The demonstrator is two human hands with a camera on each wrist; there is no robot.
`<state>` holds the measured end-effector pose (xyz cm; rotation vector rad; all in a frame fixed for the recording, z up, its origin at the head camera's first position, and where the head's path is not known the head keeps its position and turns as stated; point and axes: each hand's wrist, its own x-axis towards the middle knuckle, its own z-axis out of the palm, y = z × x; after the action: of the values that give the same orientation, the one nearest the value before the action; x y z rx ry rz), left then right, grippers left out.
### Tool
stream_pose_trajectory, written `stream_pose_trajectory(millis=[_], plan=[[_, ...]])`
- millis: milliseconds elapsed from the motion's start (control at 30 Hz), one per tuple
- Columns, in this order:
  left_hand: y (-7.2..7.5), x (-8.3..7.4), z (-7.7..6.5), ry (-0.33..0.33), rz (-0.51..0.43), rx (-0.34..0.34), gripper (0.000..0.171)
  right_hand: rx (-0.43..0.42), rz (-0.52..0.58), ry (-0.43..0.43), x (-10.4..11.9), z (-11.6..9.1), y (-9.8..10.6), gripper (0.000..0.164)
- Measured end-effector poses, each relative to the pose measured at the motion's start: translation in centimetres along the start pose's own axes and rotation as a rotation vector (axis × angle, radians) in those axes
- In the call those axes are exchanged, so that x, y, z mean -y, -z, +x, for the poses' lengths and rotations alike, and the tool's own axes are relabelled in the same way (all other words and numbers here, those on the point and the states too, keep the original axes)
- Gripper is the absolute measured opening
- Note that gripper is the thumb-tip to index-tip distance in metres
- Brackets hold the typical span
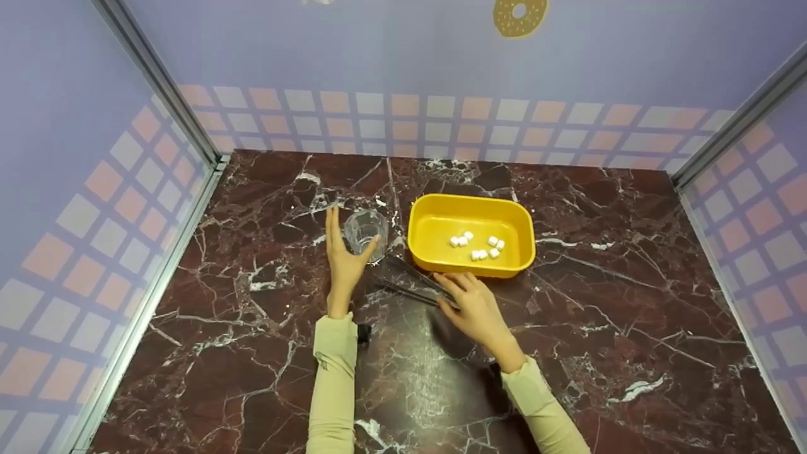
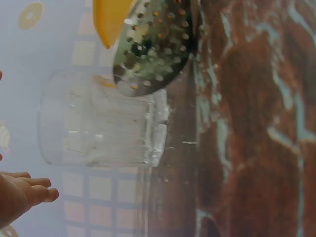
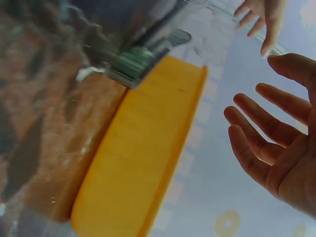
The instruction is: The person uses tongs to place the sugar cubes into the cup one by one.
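Observation:
A clear glass [image 1: 366, 234] stands upright on the dark marble table. My left hand [image 1: 345, 261] is at its near left side, fingers extended and thumb spread; in the left wrist view its fingers [image 2: 37, 190] are apart from the glass [image 2: 103, 123]. Metal tongs [image 1: 410, 293] with a perforated head [image 2: 153, 52] lie between the glass and a yellow tub [image 1: 419, 258]. Over the handle end of the tongs is my right hand [image 1: 473, 309]. The right wrist view shows its fingers [image 3: 269, 126] spread and loosely bent, with the tongs [image 3: 133, 66] away from them.
Several small white cubes [image 1: 483, 255] lie inside the tub, mostly toward its near and right part. Purple panels with a checked band [image 1: 441, 120] enclose the table at the back and on both sides.

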<state>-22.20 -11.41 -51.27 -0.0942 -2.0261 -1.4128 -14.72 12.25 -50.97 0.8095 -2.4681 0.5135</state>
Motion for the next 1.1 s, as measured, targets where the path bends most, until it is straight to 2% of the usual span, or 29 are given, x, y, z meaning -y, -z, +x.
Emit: stream_pose_trajectory(millis=[67,133,233,433,567,700,833,967,1100], plan=[[-0.1,0.5,0.1,0.018,-0.002,-0.002,0.091,0.025,-0.017,0.004,0.0,-0.2,-0.2,0.043],[-0.3,1.8,0.1,0.031,0.004,0.006,0.093,0.049,-0.029,0.01,0.0,-0.3,-0.3,0.044],[-0.3,2.3,0.1,0.069,0.003,0.034,0.097,0.093,-0.044,0.006,-0.1,-0.4,-0.6,0.045],[-0.6,2.2,-0.1,0.145,-0.003,0.118,0.105,0.208,-0.076,-0.031,-0.7,-0.2,-1.5,0.048],[-0.8,1.9,0.1,0.174,0.022,0.166,0.109,0.264,-0.121,-0.019,-1.1,0.1,-2.5,0.053],[-1.0,1.9,0.3,0.172,0.044,0.189,0.111,0.284,-0.162,0.007,-1.5,0.4,-3.5,0.058],[-1.1,1.9,0.5,0.158,0.057,0.199,0.111,0.309,-0.151,0.015,-1.7,0.6,-4.6,0.061],[-1.2,2.1,0.5,0.137,0.048,0.185,0.109,0.335,-0.147,0.027,-1.9,0.8,-5.5,0.062],[-1.1,2.2,0.4,0.13,0.047,0.168,0.108,0.325,-0.16,0.046,-1.7,0.9,-6.1,0.061]])
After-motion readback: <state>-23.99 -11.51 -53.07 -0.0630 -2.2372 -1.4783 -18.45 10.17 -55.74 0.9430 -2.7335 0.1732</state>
